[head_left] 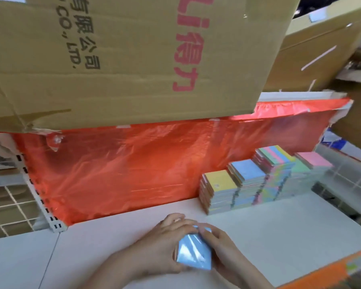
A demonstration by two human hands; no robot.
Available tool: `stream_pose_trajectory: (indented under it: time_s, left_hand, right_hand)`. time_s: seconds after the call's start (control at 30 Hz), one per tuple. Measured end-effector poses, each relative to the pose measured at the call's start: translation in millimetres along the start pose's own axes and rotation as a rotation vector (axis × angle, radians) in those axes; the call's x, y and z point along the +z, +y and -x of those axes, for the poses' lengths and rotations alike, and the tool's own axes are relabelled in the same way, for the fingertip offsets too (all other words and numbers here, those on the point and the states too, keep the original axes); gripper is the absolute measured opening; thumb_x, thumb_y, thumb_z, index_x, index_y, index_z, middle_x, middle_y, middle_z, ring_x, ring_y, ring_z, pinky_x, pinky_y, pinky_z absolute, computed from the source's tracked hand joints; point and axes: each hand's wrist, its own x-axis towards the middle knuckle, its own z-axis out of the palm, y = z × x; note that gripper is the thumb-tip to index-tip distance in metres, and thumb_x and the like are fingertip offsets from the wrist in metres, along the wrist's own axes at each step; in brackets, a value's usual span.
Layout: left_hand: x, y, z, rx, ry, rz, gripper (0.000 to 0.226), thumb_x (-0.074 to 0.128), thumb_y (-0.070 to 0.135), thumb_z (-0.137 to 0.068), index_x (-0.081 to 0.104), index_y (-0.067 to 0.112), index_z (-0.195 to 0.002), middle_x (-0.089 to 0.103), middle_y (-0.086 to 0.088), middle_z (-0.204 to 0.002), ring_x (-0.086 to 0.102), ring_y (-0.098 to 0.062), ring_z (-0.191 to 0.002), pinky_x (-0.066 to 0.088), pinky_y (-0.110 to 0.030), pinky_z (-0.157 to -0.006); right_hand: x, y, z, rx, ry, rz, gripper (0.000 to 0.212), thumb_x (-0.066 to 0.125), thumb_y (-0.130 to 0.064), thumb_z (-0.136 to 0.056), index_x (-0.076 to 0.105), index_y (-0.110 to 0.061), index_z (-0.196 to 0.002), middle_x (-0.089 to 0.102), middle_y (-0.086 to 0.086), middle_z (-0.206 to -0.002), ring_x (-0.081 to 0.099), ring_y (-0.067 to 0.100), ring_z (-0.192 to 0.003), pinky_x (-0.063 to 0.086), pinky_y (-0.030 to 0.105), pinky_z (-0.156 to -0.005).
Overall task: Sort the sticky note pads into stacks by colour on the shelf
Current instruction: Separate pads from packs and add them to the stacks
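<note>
Both hands, left (165,243) and right (223,247), grip a blue pad (194,253), apparently film-wrapped, above the shelf (279,236); stacks (248,184) stand behind.

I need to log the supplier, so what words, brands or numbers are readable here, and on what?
"CO., LTD." in dark print on the big cardboard box.
"有限公司" in dark print, same box.
"得力" in red, same box, after red Latin letters cut off by the frame edge.
Small dark marks on the held blue pad and on the yellow stack top: too small to read.
</note>
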Motion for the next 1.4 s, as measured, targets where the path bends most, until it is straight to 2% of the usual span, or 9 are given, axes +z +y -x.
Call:
stream_pose_trajectory:
  time_s: [0.07,0.13,0.23,0.33,0.57,0.7,0.83,1.13,1.4]
  left_hand:
    - [-5,7,-21,0.087,-0.088,-0.063,0.066,0.062,0.042,-0.084,0.028,0.044,-0.140,0.002,0.043,-0.144,-0.015,0.013,-0.134,0.002,-0.010,-0.111]
    - [-7,10,-43,0.106,-0.024,-0.145,0.065,0.060,0.036,-0.085,0.029,0.040,-0.142,0.001,0.038,-0.144,-0.016,0.012,-0.133,-0.001,-0.012,-0.111]
    - [-7,17,-68,0.016,0.138,-0.121,0.056,0.050,0.046,-0.084,0.038,0.036,-0.138,0.022,0.030,-0.141,0.001,0.008,-0.133,0.002,-0.007,-0.105]
    - [1,28,-85,-0.050,0.252,-0.063,0.053,0.029,0.049,-0.079,0.051,0.034,-0.125,0.046,0.025,-0.125,0.029,0.004,-0.122,0.024,-0.013,-0.101]
    - [9,41,-137,-0.268,0.283,-0.023,0.026,0.047,0.026,-0.093,0.056,0.036,-0.116,0.056,0.018,-0.114,0.051,-0.007,-0.109,0.040,-0.025,-0.085]
    - [4,43,-169,-0.334,0.315,-0.009,0.023,0.048,0.026,-0.092,0.059,0.035,-0.112,0.058,0.016,-0.116,0.056,-0.012,-0.110,0.045,-0.032,-0.089]
    - [-1,48,-192,-0.382,0.363,-0.024,0.023,0.047,0.028,-0.093,0.056,0.036,-0.113,0.055,0.014,-0.117,0.053,-0.016,-0.111,0.045,-0.033,-0.088]
    - [0,56,-224,-0.442,0.380,-0.055,0.026,0.051,0.034,-0.092,0.053,0.035,-0.118,0.054,0.013,-0.118,0.048,-0.014,-0.116,0.041,-0.030,-0.088]
    - [8,54,-234,-0.493,0.284,-0.164,0.053,0.066,0.045,-0.079,0.043,0.032,-0.126,0.050,0.010,-0.124,0.044,-0.015,-0.119,0.037,-0.031,-0.090]
  right_hand:
    - [-23,-8,12,0.002,-0.019,0.054,0.046,0.068,-0.031,-0.080,0.060,-0.015,-0.122,0.066,0.012,-0.116,0.064,0.027,-0.106,0.048,0.038,-0.085]
    - [-46,-17,22,0.013,0.007,0.045,0.047,0.068,-0.021,-0.076,0.058,-0.017,-0.122,0.069,0.014,-0.106,0.066,0.024,-0.090,0.053,0.032,-0.070]
    - [-77,-35,33,-0.014,0.087,0.047,0.050,0.069,-0.017,-0.073,0.055,-0.013,-0.121,0.068,0.021,-0.101,0.065,0.027,-0.083,0.054,0.033,-0.063]
    - [-98,-57,35,-0.111,0.222,0.088,0.045,0.069,-0.015,-0.075,0.056,-0.012,-0.118,0.069,0.022,-0.099,0.067,0.027,-0.082,0.054,0.034,-0.065]
    - [-127,-102,8,-0.321,0.461,0.387,0.037,0.060,-0.003,-0.089,0.051,-0.024,-0.118,0.058,0.010,-0.112,0.064,0.029,-0.096,0.057,0.030,-0.069]
    - [-139,-127,-17,-0.433,0.584,0.654,0.043,0.060,-0.006,-0.088,0.044,-0.024,-0.124,0.055,-0.008,-0.106,0.060,0.006,-0.089,0.051,0.025,-0.074]
    - [-150,-149,-45,-0.485,0.628,0.877,0.048,0.055,-0.005,-0.089,0.042,-0.012,-0.134,0.058,0.005,-0.121,0.058,0.025,-0.107,0.041,0.028,-0.082]
    - [-167,-162,-78,-0.354,0.582,1.406,0.043,0.041,-0.006,-0.093,0.036,-0.002,-0.135,0.055,0.017,-0.107,0.056,0.033,-0.095,0.036,0.035,-0.068]
    - [-158,-158,-74,-0.285,0.380,1.820,0.030,0.043,0.006,-0.085,0.056,-0.004,-0.111,0.046,0.015,-0.118,0.045,0.029,-0.114,0.038,0.035,-0.090]
